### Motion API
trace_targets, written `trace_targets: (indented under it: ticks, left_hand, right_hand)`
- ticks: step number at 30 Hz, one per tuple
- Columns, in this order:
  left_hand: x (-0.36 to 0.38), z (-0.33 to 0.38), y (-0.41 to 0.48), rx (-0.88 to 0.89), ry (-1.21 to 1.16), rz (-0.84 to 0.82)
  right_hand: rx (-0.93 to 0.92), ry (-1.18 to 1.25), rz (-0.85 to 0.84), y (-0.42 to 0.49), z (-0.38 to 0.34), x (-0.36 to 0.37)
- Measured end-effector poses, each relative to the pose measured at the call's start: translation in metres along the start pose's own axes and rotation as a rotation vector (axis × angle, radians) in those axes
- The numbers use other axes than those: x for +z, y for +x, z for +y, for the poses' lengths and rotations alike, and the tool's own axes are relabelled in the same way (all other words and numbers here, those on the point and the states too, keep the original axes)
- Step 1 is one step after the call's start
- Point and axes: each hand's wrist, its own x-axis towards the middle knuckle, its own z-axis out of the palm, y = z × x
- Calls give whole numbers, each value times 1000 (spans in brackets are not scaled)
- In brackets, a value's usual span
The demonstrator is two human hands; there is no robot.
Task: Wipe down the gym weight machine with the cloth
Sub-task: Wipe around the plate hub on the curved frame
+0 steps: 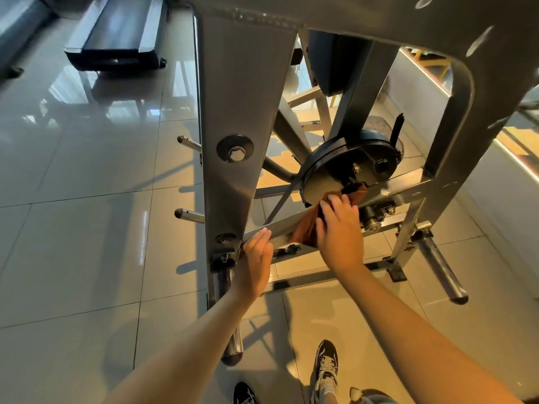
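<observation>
At centre frame, the right hand (339,228) gripped a rust-brown cloth (304,233) against the round black pulley disc (320,182), where protruding bolts (356,168) risked snagging it; the left hand (256,255) rested open.

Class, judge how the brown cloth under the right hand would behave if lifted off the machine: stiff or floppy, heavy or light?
Probably floppy: the cloth bunches and hangs across the crossbar under the right hand. Likely light, since it creases into thin folds. Not apt to roll.

Legible text: none is recorded. On the weight machine (239,91) no lettering, number or brand is made out. A small pale mark is noted on the dark end panel of the treadmill (116,33); it cannot be read.
</observation>
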Motion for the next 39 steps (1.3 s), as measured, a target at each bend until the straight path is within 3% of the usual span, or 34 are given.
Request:
trace_targets:
  ticks: [6,8,10,12,14,20,26,30,33,37,39]
  left_hand:
    - [18,-4,2,206,44,139]
    - [21,-16,2,354,60,203]
    - [16,-24,0,431,78,174]
    - [7,-22,-7,261,20,116]
    - [5,-20,-13,84,6,109]
    - [8,-5,-19,-139,-205,104]
    - [14,-7,-26,-230,-123,151]
    - [24,9,-26,-276,-136,195]
    - [33,22,-27,-303,-200,281]
    - [45,44,-29,-257,-641,260]
    - [47,57,-30,-332,-858,315]
  right_hand:
    - [-349,77,-166,-12,-23,22]
    - [-334,67,-133,-3,-8,9]
    - [-195,43,-60,5,8,-3]
    - [-73,16,-29,9,14,-7]
    - [-74,-9,-43,6,2,1]
    - [-426,48,-232,-4,-28,33]
    - [-293,96,-86,7,12,3]
    - [-405,93,-218,1,-17,21]
    - [-457,248,-316,8,-27,25]
    - [-447,444,-407,11,-22,11]
    - [-466,532,-479,8,-23,3]
